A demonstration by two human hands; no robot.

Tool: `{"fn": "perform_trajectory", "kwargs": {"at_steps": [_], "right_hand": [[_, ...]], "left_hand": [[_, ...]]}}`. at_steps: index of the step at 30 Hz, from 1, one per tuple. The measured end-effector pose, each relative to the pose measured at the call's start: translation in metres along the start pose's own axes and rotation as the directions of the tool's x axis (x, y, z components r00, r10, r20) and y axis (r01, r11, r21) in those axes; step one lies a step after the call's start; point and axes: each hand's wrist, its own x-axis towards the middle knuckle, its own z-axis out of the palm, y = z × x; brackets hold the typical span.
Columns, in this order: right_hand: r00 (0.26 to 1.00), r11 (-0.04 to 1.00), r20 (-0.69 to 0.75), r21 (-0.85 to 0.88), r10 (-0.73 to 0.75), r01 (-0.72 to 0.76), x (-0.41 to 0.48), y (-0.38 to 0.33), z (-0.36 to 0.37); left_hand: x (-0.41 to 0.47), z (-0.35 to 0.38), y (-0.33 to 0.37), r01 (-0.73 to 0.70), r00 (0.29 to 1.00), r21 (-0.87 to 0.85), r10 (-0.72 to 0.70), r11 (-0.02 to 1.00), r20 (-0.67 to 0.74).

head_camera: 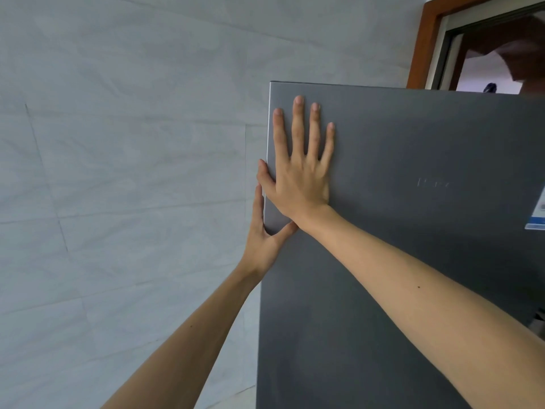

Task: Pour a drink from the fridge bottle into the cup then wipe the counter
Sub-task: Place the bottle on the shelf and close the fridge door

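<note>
While the tall dark-grey metal fridge door (398, 261) looked closed, the left grip (264, 240) pinched its left edge, thumb in front, and the right grip (300, 178) lay flat on the panel, fingers spread. The pull would best come from the edge. The bottle, presumably inside, and the cup were unseen. A pale grey tiled wall (118, 143) stood left and a brown wooden door frame (421, 42) behind.

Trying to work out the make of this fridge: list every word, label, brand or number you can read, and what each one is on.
No text here can be read.
On the dark grey metal fridge door, a faint raised logo: too blurred to read.
At the door's right edge, a white and blue sticker: print too small, and partly cut off by the frame.
</note>
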Motion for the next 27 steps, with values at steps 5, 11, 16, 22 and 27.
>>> {"fn": "perform_trajectory", "kwargs": {"at_steps": [5, 11, 16, 22, 27], "right_hand": [[1.0, 1.0, 0.016, -0.013, 0.01, -0.01, 0.0, 0.0, -0.001], [0.998, 0.999, 0.065, -0.031, 0.006, -0.004, -0.001, 0.001, -0.007], [0.988, 0.999, 0.157, -0.047, 0.0, 0.007, 0.0, 0.0, -0.019], [0.93, 0.988, 0.34, -0.022, -0.138, 0.154, -0.046, 0.02, -0.037], [0.81, 0.986, 0.563, 0.061, -0.165, 0.158, -0.098, 0.037, -0.069]], "left_hand": [[-0.001, -0.003, 0.001, 0.028, 0.999, -0.003, -0.028, 1.0, 0.016], [0.0, -0.008, 0.001, 0.025, 0.997, 0.021, -0.027, 0.999, 0.075], [0.001, -0.016, 0.0, 0.034, 0.987, 0.047, -0.041, 0.998, 0.157], [-0.035, -0.031, -0.004, 0.076, 0.975, 0.204, -0.116, 0.976, 0.19], [-0.074, -0.046, -0.008, 0.074, 0.947, 0.463, -0.208, 0.883, 0.247]]}}
